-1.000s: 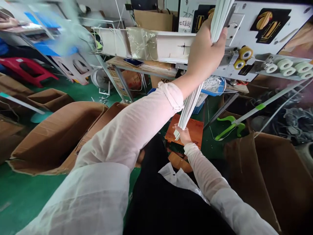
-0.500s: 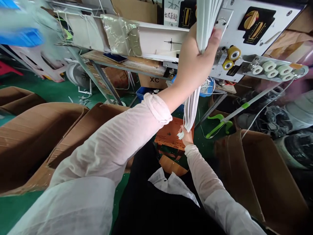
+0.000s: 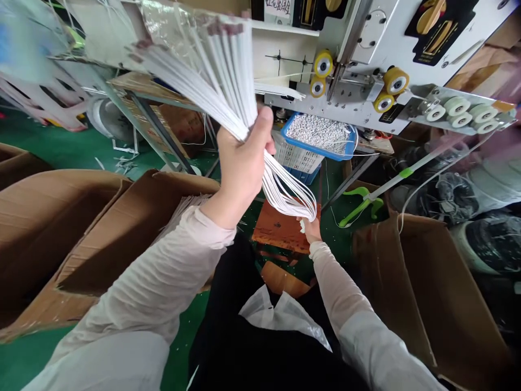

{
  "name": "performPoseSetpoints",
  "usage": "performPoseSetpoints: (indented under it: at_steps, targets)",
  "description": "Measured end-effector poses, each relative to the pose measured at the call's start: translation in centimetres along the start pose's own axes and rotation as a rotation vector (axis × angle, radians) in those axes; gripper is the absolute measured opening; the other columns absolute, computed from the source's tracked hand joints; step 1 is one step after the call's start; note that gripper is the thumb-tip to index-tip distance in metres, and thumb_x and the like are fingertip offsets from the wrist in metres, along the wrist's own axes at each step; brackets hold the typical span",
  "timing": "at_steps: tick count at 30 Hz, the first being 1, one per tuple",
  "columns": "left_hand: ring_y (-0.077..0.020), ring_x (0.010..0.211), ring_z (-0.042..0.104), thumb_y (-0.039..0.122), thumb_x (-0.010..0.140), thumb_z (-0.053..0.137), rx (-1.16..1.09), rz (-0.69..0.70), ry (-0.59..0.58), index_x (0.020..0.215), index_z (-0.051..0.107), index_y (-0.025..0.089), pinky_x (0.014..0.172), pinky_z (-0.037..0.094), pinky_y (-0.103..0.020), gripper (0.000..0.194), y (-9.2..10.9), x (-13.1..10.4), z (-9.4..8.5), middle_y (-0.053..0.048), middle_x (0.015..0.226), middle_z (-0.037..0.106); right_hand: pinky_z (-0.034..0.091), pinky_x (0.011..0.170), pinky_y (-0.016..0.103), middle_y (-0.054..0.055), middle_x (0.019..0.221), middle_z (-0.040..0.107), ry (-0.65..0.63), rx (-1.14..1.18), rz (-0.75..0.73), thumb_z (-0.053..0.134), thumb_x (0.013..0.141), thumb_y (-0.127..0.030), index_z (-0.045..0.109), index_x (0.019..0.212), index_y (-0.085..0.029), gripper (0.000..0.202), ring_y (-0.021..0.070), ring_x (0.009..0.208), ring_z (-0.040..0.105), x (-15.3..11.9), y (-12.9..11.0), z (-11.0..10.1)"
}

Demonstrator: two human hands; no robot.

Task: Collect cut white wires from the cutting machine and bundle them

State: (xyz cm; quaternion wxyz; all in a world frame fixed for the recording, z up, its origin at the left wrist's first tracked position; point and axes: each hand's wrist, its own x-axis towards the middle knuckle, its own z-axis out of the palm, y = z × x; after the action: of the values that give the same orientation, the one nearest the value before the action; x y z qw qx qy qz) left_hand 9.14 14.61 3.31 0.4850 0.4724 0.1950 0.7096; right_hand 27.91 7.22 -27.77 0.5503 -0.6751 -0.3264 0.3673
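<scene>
A bundle of white wires [image 3: 285, 187] stretches between my two hands. My left hand [image 3: 246, 157] is closed round its middle, with the thumb on top. Above that hand the wires fan out to the upper left into separate bunches with darker tips. My right hand [image 3: 311, 228] grips the lower end of the bundle over the wooden stool [image 3: 280, 231], where the wires bend in a loop. Its fingers are partly hidden by the wires.
A wire machine [image 3: 350, 92] with yellow and white rollers stands ahead. Below it sits a blue basket [image 3: 350, 149] of small white scraps. Open cardboard boxes stand at left [image 3: 101, 228] and right [image 3: 423, 282]. Wire spools are at far right.
My left hand has moved left and down from in front of the machine, carrying the upper wires, which now fan out. The lower wires bow more. My right hand has barely moved.
</scene>
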Motion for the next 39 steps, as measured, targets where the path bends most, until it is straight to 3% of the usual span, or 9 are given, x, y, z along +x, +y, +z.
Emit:
performPoseSetpoints:
  at_steps: [6,11,19,24,28,31,33,35,39]
  targets:
    - [-0.0116,0.047,0.04,0.022,0.084,0.073,-0.108,0.035,0.102,0.074,0.061,0.024,0.053,0.044,-0.028,0.016,2.3,-1.2,-1.7,0.006,0.056,0.04,0.052,0.072,0.031,0.005,0.085,0.07,0.026,0.009,-0.129,0.058,0.072,-0.033,0.062,0.086,-0.018,0.021,0.0185,0.079,0.061,1.4,-0.1,-0.9]
    - [-0.0114,0.049,0.038,0.032,0.072,0.083,-0.012,-0.036,0.201,0.069,0.058,0.024,0.057,0.045,-0.03,0.026,1.6,-3.3,-3.5,0.006,0.054,0.041,0.05,0.093,0.04,0.01,0.1,0.072,-0.002,-0.01,-0.181,0.06,0.068,-0.03,0.065,0.097,-0.015,0.033,0.0254,0.097,0.064,1.9,1.1,-0.8]
    - [-0.0097,0.05,0.037,0.037,0.068,0.088,-0.011,-0.08,0.283,0.067,0.054,0.022,0.057,0.045,-0.027,0.037,1.2,-3.9,-6.4,0.007,0.055,0.039,0.052,0.087,0.038,0.004,0.081,0.068,-0.038,-0.027,-0.182,0.058,0.067,-0.026,0.062,0.079,-0.019,0.014,0.0234,0.086,0.062,1.6,1.0,-1.4]
    - [-0.0099,0.05,0.038,0.037,0.07,0.085,0.04,-0.102,0.314,0.067,0.055,0.024,0.057,0.044,-0.028,0.033,0.7,-4.7,-7.0,0.006,0.055,0.038,0.051,0.084,0.037,0.003,0.076,0.064,-0.056,0.015,-0.136,0.06,0.066,-0.026,0.059,0.074,-0.02,0.01,0.0221,0.081,0.06,0.9,0.2,-1.1]
    - [-0.0099,0.051,0.039,0.035,0.07,0.084,0.007,-0.114,0.338,0.067,0.053,0.023,0.058,0.042,-0.028,0.033,1.1,-4.8,-7.0,0.007,0.056,0.038,0.053,0.071,0.037,0.0,0.062,0.055,-0.129,0.086,-0.049,0.057,0.073,-0.037,0.052,0.068,-0.023,0.016,0.019,0.066,0.055,-0.4,-1.4,-0.4]
    - [-0.0091,0.05,0.035,0.039,0.062,0.089,-0.041,-0.131,0.411,0.062,0.046,0.021,0.057,0.041,-0.028,0.047,2.0,-4.4,-8.0,0.008,0.055,0.036,0.055,0.068,0.036,-0.003,0.058,0.049,-0.206,0.169,-0.004,0.057,0.078,-0.049,0.048,0.07,-0.024,0.028,0.0148,0.057,0.049,-2.1,-3.3,-0.5]
    - [-0.0094,0.05,0.031,0.039,0.06,0.089,-0.073,-0.128,0.477,0.06,0.043,0.021,0.057,0.041,-0.028,0.05,3.1,-4.6,-9.5,0.008,0.054,0.035,0.054,0.067,0.035,-0.005,0.056,0.047,-0.263,0.199,0.032,0.062,0.077,-0.055,0.048,0.071,-0.024,0.034,0.0129,0.053,0.045,-3.1,-5.0,-1.4]
    - [-0.0122,0.052,0.032,0.037,0.069,0.083,-0.033,-0.145,0.507,0.06,0.046,0.023,0.058,0.042,-0.03,0.041,4.5,-5.6,-11.9,0.006,0.054,0.037,0.051,0.062,0.033,-0.005,0.053,0.046,-0.339,0.083,0.042,0.065,0.078,-0.055,0.049,0.07,-0.024,0.036,0.0131,0.05,0.044,-4.0,-7.2,-3.1]
    - [-0.0231,0.06,0.046,0.037,0.08,0.068,0.235,-0.231,0.567,0.063,0.056,0.034,0.055,0.041,-0.037,0.021,7.8,-10.6,-19.0,0.0,0.052,0.038,0.044,0.063,0.03,0.003,0.065,0.064,-0.536,-0.608,-0.23,0.061,0.087,-0.033,0.06,0.072,-0.021,0.019,0.0192,0.063,0.06,-6.2,-12.5,-6.9]
